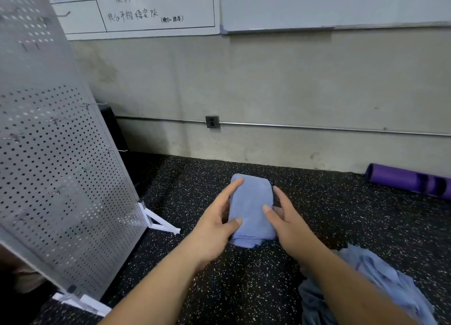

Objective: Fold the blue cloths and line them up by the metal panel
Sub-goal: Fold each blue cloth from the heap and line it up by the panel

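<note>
While the left hand [214,224] and right hand [285,217] each clasp a long edge of the folded blue cloth [251,202], thumbs laid on its top and fingers along its sides, the cloth lies flat between them on the speckled floor [219,288]. The perforated metal panel [61,166] stands left of the grip, apart from it. A heap of loose blue cloths [380,280] lies nearer the person and right of the grip, and a purple rolled mat [400,179] rests farther right.
</note>
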{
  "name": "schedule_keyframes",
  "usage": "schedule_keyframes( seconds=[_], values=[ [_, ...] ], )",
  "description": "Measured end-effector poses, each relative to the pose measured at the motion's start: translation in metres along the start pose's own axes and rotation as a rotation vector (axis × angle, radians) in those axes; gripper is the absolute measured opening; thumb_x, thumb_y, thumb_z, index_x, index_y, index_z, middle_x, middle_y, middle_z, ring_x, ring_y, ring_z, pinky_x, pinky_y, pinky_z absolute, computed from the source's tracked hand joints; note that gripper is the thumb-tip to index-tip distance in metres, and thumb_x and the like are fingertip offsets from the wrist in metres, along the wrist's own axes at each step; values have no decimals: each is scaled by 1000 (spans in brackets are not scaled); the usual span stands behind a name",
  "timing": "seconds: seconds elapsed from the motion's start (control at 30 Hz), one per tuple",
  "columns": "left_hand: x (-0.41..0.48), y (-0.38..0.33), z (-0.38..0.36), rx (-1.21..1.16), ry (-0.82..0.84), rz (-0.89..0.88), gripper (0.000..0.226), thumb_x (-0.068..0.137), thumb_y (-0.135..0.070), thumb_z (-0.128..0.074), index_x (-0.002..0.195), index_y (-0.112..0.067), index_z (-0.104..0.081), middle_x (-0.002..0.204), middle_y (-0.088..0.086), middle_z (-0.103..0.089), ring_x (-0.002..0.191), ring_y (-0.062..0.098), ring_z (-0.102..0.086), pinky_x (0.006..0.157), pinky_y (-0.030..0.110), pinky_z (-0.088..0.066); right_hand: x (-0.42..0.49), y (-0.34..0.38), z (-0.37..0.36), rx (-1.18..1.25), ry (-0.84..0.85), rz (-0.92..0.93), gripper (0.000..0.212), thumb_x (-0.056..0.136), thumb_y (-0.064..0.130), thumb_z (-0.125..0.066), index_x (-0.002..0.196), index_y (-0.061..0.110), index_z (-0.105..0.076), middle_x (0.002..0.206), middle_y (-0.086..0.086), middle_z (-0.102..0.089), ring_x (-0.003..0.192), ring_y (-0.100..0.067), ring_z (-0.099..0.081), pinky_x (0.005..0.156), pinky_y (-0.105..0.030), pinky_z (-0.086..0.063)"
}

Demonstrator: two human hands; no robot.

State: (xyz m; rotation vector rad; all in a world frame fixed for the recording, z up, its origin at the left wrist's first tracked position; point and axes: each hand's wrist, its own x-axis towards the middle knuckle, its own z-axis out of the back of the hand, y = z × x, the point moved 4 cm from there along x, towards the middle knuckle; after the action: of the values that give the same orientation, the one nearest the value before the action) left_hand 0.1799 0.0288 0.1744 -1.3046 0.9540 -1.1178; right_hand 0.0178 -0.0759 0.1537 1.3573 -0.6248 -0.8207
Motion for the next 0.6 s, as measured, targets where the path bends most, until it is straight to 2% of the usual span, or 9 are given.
schedule_keyframes(
  seconds=[0.07, 0.2, 0.27, 0.33, 0.43, 0.47, 0.53, 0.6],
  values=[
    [-2, 5, 18, 38, -3, 1, 86, 101, 11, -55, 156, -54, -42, 157, -8, -54, 140, 13, -57, 116, 43, -49, 4, 4, -22, 113, 66, 27, 59, 110, 25, -57, 162, 34, -31, 132, 1, -74, 115, -15, -74, 96, -34, -61],
    [-8, 22, 60, 97, 8, 27, 86, 101, 2, -66, 161, -52, -35, 160, -10, -49, 141, 10, -56, 114, 38, -51, 20, -2, -65, 113, 54, 93, 58, 107, 14, -62, 158, 33, -41, 124, 0, -77, 112, -20, -76, 97, -45, -62],
    [-12, 35, 83, 119, 19, 50, 93, 97, 0, -74, 163, -48, -30, 161, -10, -47, 141, 9, -56, 110, 35, -54, 29, -16, -88, 57, 22, 104, 65, 106, 14, -65, 159, 40, -38, 112, 0, -79, 104, -19, -78, 91, -44, -64],
    [-19, 54, 105, 138, -7, 88, 101, 92, -1, -80, 165, -47, -27, 161, -10, -47, 139, 9, -58, 107, 35, -56, 39, -32, -113, -27, 13, 135, 72, 105, 20, -67, 158, 55, -31, 108, 0, -77, 101, -18, -77, 87, -44, -64],
    [-40, 99, 138, 146, -124, 137, 102, 89, -4, -83, 164, -47, -28, 161, -10, -48, 143, 11, -54, 111, 37, -53, 51, -62, -156, -148, 71, 150, 72, 105, 30, -66, 156, 65, -28, 133, 6, -70, 116, -10, -71, 97, -45, -62],
    [-48, 116, 146, 145, -168, 157, 102, 89, -4, -83, 165, -45, -28, 161, -11, -49, 145, 10, -52, 114, 37, -51, 53, -73, -172, -169, 109, 141, 72, 105, 30, -66, 156, 64, -29, 141, 9, -65, 123, -9, -67, 102, -44, -59],
    [-66, 152, 162, 148, -255, 203, 100, 90, -1, -81, 166, -36, -27, 162, -15, -47, 147, 3, -48, 115, 26, -47, 56, -100, -203, -224, 191, 102, 71, 104, 28, -67, 157, 59, -34, 153, 18, -53, 136, -5, -56, 113, -40, -51],
    [-81, 187, 174, 150, -324, 243, 98, 90, 1, -80, 166, -31, -27, 163, -16, -45, 146, -3, -45, 116, 20, -43, 57, -128, -228, -306, 256, 74, 69, 103, 23, -68, 158, 52, -37, 152, 19, -49, 137, 1, -46, 117, -31, -42]
  ],
)
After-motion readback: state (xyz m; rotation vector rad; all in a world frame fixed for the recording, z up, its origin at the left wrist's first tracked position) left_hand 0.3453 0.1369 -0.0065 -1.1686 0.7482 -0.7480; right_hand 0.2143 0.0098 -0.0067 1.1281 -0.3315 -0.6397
